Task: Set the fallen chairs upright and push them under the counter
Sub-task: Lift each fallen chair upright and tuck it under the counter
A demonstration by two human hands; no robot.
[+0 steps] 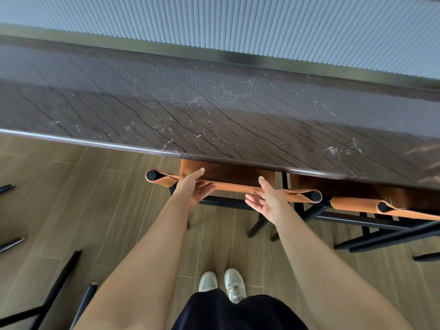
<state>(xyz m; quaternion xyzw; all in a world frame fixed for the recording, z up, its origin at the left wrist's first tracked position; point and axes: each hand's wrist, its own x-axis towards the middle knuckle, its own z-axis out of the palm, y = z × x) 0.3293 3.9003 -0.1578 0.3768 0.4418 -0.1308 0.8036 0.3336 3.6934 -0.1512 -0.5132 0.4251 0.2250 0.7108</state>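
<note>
An upright chair with a tan leather backrest [229, 186] and black frame stands in front of me, its seat tucked under the dark marble counter [214, 110]. My left hand [192, 189] and my right hand [266, 201] both lie against the near side of the backrest's top edge with straight fingers, thumbs over the top. A second upright chair [357, 203] of the same kind stands to the right, also partly under the counter. Black legs of a fallen chair [64, 279] lie on the floor at lower left; its seat is out of view.
The counter's rounded front edge [95, 142] runs across the view above the chairs. Behind it rises a ribbed grey wall [238, 25]. More black chair legs [9, 244] show at the left edge. Wood-plank floor [100, 198] lies below, with my white shoes [221, 284] near the bottom.
</note>
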